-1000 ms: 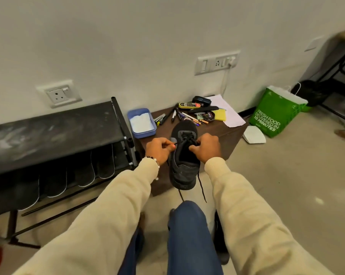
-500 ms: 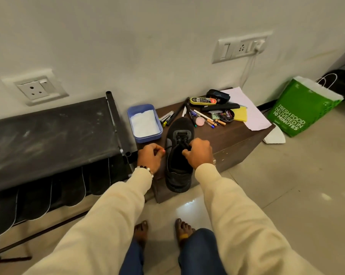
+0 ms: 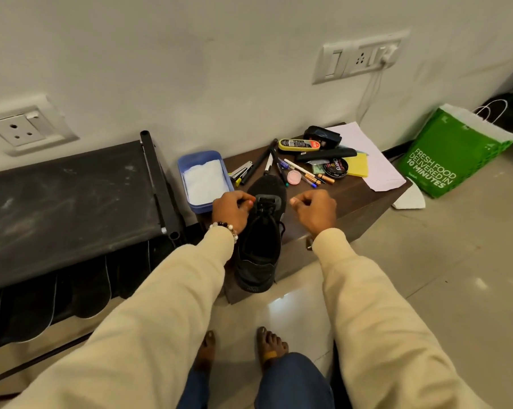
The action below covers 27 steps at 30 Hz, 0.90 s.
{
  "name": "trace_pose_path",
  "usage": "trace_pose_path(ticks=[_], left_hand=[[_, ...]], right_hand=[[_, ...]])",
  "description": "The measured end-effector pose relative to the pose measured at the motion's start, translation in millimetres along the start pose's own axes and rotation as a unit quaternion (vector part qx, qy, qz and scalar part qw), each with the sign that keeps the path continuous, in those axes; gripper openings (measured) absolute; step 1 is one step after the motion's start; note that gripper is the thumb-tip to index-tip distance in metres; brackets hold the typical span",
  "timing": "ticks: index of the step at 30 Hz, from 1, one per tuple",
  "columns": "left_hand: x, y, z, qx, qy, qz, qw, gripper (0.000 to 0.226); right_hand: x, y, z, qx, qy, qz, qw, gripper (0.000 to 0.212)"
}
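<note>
One shoe (image 3: 258, 252), one "Cherry" tin (image 3: 335, 168)

The left hand (image 3: 233, 212) hides the left edge of the black shoe (image 3: 262, 231); whether it or the right hand (image 3: 314, 212) pinches a lace is too fine to tell, though the 2 curled grips perhaps suggest it; the shoe rack (image 3: 66, 196) runs off the left edge; the smallest print on the green bag (image 3: 456, 149) is unreadable.

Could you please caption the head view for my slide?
Shoe on a table: left hand at its laces, right hand curled beside it.
</note>
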<state>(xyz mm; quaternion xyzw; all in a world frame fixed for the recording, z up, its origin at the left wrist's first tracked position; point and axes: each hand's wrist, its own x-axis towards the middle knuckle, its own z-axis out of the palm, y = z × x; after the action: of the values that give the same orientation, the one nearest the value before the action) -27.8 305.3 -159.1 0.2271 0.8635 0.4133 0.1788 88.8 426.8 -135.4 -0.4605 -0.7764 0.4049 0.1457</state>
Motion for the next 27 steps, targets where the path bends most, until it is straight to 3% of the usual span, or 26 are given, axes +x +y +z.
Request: trace_pose_path(ticks=[4,11,19,27], left_hand=[[15,2,10,0.059,-0.041,0.029,0.997,0.016],[24,-7,14,0.077,-0.048,0.065,0.994,0.015],[32,-1,19,0.181,-0.067,0.107,0.975,0.015],[32,-3,16,0.173,-0.095,0.054,0.979,0.022]], right_hand=[[6,7,18,0.025,-0.074,-0.006,0.997,0.013],[9,14,36,0.050,-0.057,-0.022,0.997,0.013],[16,11,45,-0.031,-0.071,-0.013,0.997,0.011],[10,8,47,-0.043,-0.076,-0.034,0.996,0.014]])
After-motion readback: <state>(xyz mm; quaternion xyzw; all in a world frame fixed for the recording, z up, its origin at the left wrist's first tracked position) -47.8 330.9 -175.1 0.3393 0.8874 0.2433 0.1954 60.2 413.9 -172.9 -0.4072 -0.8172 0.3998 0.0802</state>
